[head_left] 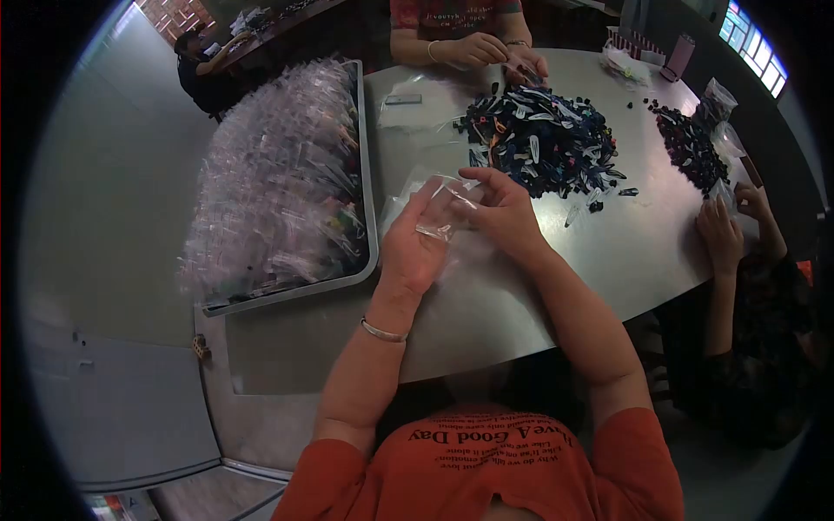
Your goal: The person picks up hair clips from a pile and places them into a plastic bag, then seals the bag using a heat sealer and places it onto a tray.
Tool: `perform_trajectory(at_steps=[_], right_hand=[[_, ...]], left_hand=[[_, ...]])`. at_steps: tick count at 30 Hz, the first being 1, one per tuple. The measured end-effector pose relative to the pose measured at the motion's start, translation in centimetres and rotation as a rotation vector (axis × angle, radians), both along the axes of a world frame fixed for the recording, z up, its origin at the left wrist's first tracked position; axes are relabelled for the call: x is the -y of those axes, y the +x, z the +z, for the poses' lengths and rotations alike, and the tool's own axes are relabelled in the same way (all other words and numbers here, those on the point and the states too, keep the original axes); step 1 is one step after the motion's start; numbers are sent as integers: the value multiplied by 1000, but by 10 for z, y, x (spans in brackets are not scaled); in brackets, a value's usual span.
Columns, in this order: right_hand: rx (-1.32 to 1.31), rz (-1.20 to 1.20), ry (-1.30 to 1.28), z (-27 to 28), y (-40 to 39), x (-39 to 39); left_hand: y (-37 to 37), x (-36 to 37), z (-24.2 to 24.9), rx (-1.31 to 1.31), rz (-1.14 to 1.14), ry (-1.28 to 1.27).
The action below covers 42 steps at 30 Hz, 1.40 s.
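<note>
Between my two hands is a small clear plastic bag point(440, 208), above the metal table. My left hand point(415, 246), with a silver bangle on the wrist, holds the bag from the left and below, palm up. On the bag's right side, the bent fingers of my right hand point(504, 213) pinch its edge. More flat clear bags point(395, 208) lie on the table behind and beneath my left hand. Just beyond my right hand spreads a large pile of dark, white and coloured small pieces point(556, 143).
A grey-rimmed tray point(369, 191) heaped with filled clear bags point(278, 165) stands at left. Across the metal table point(486, 317), a person's hands point(486, 52) hold a bag. At right, another person's hands point(721, 226) are beside a smaller dark pile point(691, 152).
</note>
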State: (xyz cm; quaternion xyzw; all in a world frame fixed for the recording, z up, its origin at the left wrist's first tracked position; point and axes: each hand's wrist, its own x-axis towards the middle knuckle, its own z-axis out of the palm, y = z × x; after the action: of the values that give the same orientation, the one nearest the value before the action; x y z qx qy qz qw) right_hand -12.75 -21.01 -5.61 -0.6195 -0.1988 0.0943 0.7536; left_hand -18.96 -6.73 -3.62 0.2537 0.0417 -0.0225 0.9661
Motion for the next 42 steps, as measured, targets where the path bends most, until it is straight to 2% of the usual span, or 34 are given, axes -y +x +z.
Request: perform_trajectory(at_steps=[4, 6, 7, 9, 15, 18, 20, 25, 28, 31, 39, 42], right_hand=[[30, -6, -74, 14, -10, 1], [370, -185, -375, 11, -12, 0], [370, -183, -375, 12, -12, -1], [932, -425, -436, 15, -10, -2], [1215, -435, -541, 12, -9, -5], [1230, -412, -501, 14, -11, -4], [1249, -398, -481, 14, -14, -7], [1280, -400, -450, 15, -18, -10], [1303, -429, -429, 18, -20, -9], [1298, -449, -407, 18, -19, -9], [1246, -413, -503, 15, -18, -7], [1148, -329, -475, 24, -20, 3]], left_hand=[[4, -2, -5, 51, 10, -95], [2, -4, -6, 52, 28, -131], [1, -5, -4, 30, 26, -93], [0, -4, -3, 10, 22, -57], [5, -6, -21, -46, -80, -116], [1, -5, -16, 20, -145, -204], [-3, 1, 1, -6, -70, -93], [0, 2, -7, 55, -99, -115], [0, 6, -13, -24, -71, -110], [-5, 14, -6, -23, -70, -7], [4, 5, -31, -41, 52, 224], [6, 5, -30, -106, 5, 74]])
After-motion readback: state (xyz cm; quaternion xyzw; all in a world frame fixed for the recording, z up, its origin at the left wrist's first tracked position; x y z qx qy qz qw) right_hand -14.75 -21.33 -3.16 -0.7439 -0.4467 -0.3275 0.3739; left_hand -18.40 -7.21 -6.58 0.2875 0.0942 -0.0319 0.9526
